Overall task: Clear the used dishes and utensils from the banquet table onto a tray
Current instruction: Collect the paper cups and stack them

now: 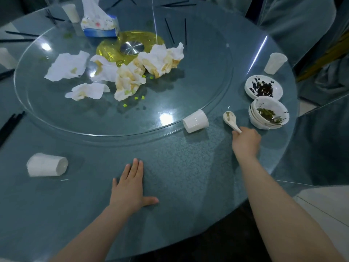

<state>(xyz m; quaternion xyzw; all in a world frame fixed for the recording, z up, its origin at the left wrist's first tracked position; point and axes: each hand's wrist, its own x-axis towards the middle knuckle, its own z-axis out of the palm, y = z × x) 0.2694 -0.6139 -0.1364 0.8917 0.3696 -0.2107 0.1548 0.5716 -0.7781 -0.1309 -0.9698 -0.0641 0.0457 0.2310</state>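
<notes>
The clearing looked barely begun: no tray was in view, and most of the used ware lay on the table (170, 167). The right hand (246, 139) pinched the handle of a soiled white spoon (229, 119), its bowl resting on the glass just left of the stacked bowls (269, 116). The left hand (130, 188) lay flat on the table, fingers straight, holding nothing. A sauce-smeared plate (263, 88), tipped cups (195, 121) and stained napkins (130, 76) awaited collection.
</notes>
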